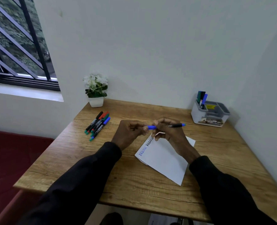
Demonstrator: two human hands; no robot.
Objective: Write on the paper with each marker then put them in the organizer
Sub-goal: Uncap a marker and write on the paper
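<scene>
White walls meet in a corner behind a wooden table point(134, 184), and a window point(12, 46) with bars is off to the left. A small plant point(95, 90) with white flowers sits at the back of the table. Both hands are up over the top of the paper point(165, 161), holding one blue marker point(175, 125) sideways between them. The left hand point(128, 132) pinches the blue cap point(151, 127) with its fingers curled. The right hand point(171, 133) is wrapped round the dark body of the marker. I cannot tell if the cap is going on or coming off. The paper lies flat on the table and has words point(146, 147) along one edge, one in blue and one in black. More may be hidden under the right hand. A pile of markers point(98, 125) lies on the left side of the table, well apart from the paper. The organizer point(197, 116) stands at the back right, and a few standing markers point(202, 98) are already in one of its slots. So the job looks partly done. If the cap is coming off, the next move is to write a word on a bare bit of paper. If it is going on, it needs a firm push, then a reach over to the organizer.
</scene>
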